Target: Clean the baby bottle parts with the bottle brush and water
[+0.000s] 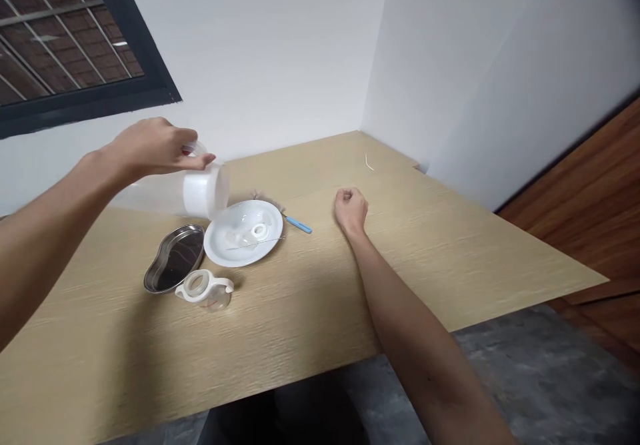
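Observation:
My left hand [163, 146] is wrapped round the handle of a translucent pitcher [170, 192], which is tipped on its side with its white end over the left rim of a white plate [215, 252]. Small clear and white parts and a thin wire lie in the plate. Closed on the tabletop, my right hand [351, 208] rests to the right of the plate; whatever its fingers may hold is hidden. A clear bottle [217, 298] with a white two-handled collar stands in front of the plate, beside a kidney-shaped metal tray [175, 258].
A blue-handled tool [299, 224] lies right of the plate on the wooden table [280, 338]. Farther back is a thin white bent strip [369, 162]. Walls border the table behind, with a barred window [65, 32] at upper left.

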